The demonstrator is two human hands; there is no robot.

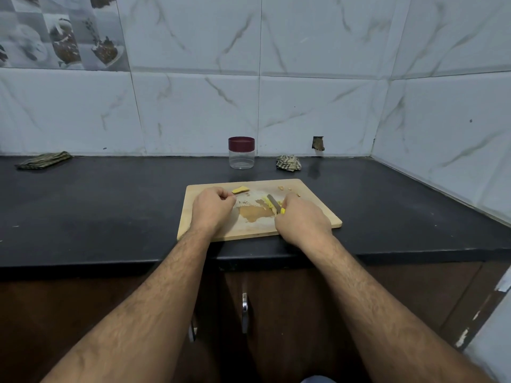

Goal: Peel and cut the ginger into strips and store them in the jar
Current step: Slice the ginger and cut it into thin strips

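A wooden cutting board (312, 205) lies on the black counter, with a damp brown patch in its middle. A peeled yellow ginger piece (240, 190) lies near the board's far edge, just beyond my left hand (211, 207), whose fingers are curled with nothing visibly held. My right hand (300, 219) grips a yellow-handled knife (274, 203), its blade resting on yellow ginger strips (267, 200) at mid-board. The clear jar (241, 152) with a maroon lid stands shut behind the board near the wall.
A crumpled patterned cloth (289, 162) lies right of the jar, and a folded cloth (44, 160) at the far left by the wall. Small peel scraps (284, 187) dot the board's far right. Cabinet doors with metal handles (244, 305) are below the counter edge.
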